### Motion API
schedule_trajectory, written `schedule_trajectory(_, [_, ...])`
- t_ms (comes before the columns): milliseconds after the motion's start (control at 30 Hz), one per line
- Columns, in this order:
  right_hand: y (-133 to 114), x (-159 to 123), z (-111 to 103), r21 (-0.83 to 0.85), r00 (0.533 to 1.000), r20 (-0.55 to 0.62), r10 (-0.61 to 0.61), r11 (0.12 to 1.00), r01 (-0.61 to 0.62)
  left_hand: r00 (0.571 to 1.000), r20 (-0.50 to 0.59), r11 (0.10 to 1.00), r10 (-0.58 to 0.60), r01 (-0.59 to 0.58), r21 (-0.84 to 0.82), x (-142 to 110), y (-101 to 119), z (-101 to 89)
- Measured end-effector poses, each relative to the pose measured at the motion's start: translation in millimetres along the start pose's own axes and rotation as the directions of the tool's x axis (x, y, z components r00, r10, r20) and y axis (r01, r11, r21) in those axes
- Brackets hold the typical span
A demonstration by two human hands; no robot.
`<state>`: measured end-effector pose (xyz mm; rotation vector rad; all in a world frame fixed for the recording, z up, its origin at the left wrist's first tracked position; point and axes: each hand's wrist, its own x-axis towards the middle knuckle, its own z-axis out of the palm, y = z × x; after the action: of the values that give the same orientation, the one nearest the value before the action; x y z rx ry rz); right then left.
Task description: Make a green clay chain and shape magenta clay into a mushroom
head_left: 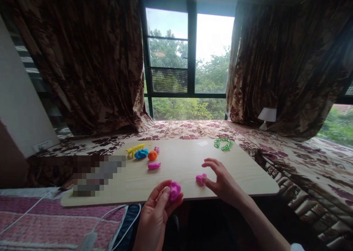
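Observation:
A rounded lump of pink modelling clay [175, 191] is pinched between the thumb and fingers of my left hand [160, 205], just over the table's near edge. My right hand [222, 179] has its thumb and fingers spread apart, beside a smaller pink clay piece [200, 179] lying on the table [182, 159]. The thumb is close to that piece; I cannot tell whether it touches. Farther left on the tabletop lies a pink clay roll [154, 165]. Behind it sit an orange lump [152, 155], a blue lump [141, 154] and a small pink lump [156, 149].
A yellow toothed object [135, 150] lies at the table's back left, and a green chain-like loop [223, 144] at the back right. A blurred-out patch [96, 175] covers the left end. White cables [121, 208] hang at the near left. A lamp [267, 115] stands by the curtain.

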<state>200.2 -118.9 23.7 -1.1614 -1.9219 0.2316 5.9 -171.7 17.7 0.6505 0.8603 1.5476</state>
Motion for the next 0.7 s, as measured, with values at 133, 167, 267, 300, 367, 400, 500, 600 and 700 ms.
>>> schedule_trajectory(133, [15, 7, 26, -0.29, 0.992, 0.126, 0.018, 0.957, 0.02, 0.999, -0.015, 0.999, 0.039, -0.038, 0.025, 5, -4, -1.7])
schedule_trajectory(167, [18, 7, 32, -0.333, 0.991, 0.131, 0.041, 0.943, 0.005, 0.999, -0.017, 0.998, 0.052, -0.051, 0.034, 6, -5, -1.9])
schedule_trajectory(267, [23, 7, 45, -0.396, 0.988, 0.127, 0.091, 0.918, -0.034, 0.996, -0.018, 0.994, 0.086, -0.084, 0.066, 7, -5, -2.9])
schedule_trajectory(300, [24, 7, 46, -0.401, 0.988, 0.12, 0.099, 0.915, -0.043, 0.995, -0.017, 0.993, 0.096, -0.094, 0.076, 7, -4, -3.3])
schedule_trajectory(367, [21, 7, 44, -0.373, 0.989, 0.105, 0.106, 0.926, -0.06, 0.992, -0.026, 0.989, 0.12, -0.118, 0.086, 9, -4, -4.3])
schedule_trajectory(400, [17, 5, 41, -0.325, 0.99, 0.098, 0.105, 0.943, -0.068, 0.99, -0.035, 0.987, 0.138, -0.135, 0.09, 10, -5, -4.8])
schedule_trajectory(500, [-9, -4, 29, -0.02, 0.996, 0.079, 0.049, 0.999, -0.048, 0.975, -0.062, 0.97, 0.214, -0.205, 0.127, 12, -9, -5.6])
schedule_trajectory(600, [-42, -16, 18, 0.227, 0.998, 0.054, -0.037, 0.974, 0.024, 0.959, -0.057, 0.946, 0.278, -0.264, 0.188, 10, -13, -3.3])
schedule_trajectory(700, [-63, -24, 17, 0.289, 0.999, 0.008, -0.033, 0.957, 0.029, 0.94, -0.06, 0.918, 0.337, -0.314, 0.241, 3, -12, 2.7])
